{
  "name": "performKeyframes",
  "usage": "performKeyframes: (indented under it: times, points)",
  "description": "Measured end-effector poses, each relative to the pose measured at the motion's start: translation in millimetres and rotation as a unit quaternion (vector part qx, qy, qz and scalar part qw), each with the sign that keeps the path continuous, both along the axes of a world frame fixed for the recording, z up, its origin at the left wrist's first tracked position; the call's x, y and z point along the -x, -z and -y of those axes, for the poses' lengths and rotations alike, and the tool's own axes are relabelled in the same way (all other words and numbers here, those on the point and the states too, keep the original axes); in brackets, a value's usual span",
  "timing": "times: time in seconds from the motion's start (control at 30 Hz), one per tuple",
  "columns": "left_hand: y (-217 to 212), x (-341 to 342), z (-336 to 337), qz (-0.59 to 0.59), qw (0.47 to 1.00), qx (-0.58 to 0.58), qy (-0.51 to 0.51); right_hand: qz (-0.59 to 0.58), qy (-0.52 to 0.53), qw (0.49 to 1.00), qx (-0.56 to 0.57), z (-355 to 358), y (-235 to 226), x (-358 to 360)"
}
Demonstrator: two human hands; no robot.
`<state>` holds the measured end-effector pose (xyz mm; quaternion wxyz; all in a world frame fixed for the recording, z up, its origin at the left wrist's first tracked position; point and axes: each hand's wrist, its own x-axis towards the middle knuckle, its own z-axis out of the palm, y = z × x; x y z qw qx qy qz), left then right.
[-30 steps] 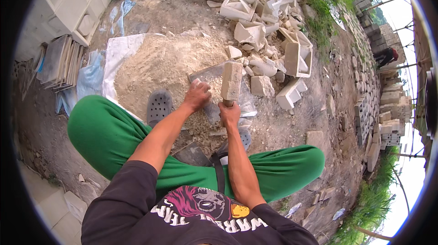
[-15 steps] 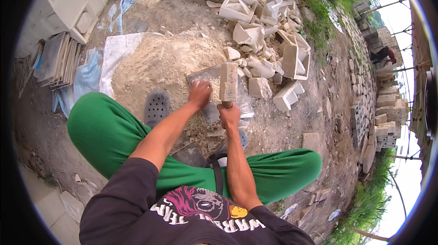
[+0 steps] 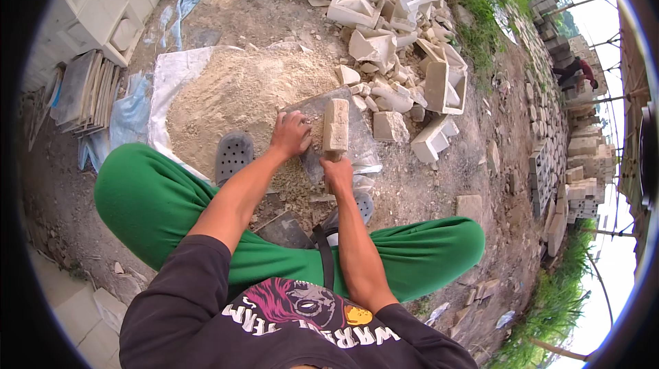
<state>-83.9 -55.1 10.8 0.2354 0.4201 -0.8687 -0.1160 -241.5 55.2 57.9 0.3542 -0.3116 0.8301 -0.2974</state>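
I crouch over a grey flat slab (image 3: 360, 132) lying on the ground by a pile of sand (image 3: 237, 98). My right hand (image 3: 338, 172) grips the lower end of a pale, sand-crusted rectangular block tool (image 3: 336, 124) held upright on the slab. My left hand (image 3: 290, 134) rests with bent fingers on sandy mix at the slab's left side, close beside the block. Its palm is hidden.
Broken pale concrete blocks (image 3: 398, 39) lie heaped beyond the slab. White moulded blocks (image 3: 103, 5) and stacked flat tiles (image 3: 82, 91) stand at the left. A white sheet (image 3: 168, 87) lies under the sand. Rows of blocks (image 3: 563, 163) and a bent-over person (image 3: 573, 70) are at the right.
Both hands and the block have stayed at the slab with only slight shifts; the view has drifted a little.
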Motion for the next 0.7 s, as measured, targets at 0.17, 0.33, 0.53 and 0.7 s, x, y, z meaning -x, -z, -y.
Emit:
performKeyframes:
  times: [0.17,0.33,0.53,0.7]
  points:
    - [-6.6,-4.6,-1.6,0.057,0.998,-0.024,-0.018,0.029,0.016,0.999,-0.003,0.6,3.9,-4.0]
    - [-8.8,8.5,1.5,0.086,0.995,-0.032,-0.050,-0.017,0.039,0.996,0.077,2.9,18.8,6.7]
    - [-4.3,20.2,2.5,0.132,0.989,-0.045,-0.038,-0.005,0.010,0.999,-0.046,-4.7,21.4,9.2]
    - [-7.0,35.3,3.5,0.124,0.985,-0.122,-0.015,-0.060,0.055,0.996,0.022,-14.1,20.1,21.6]
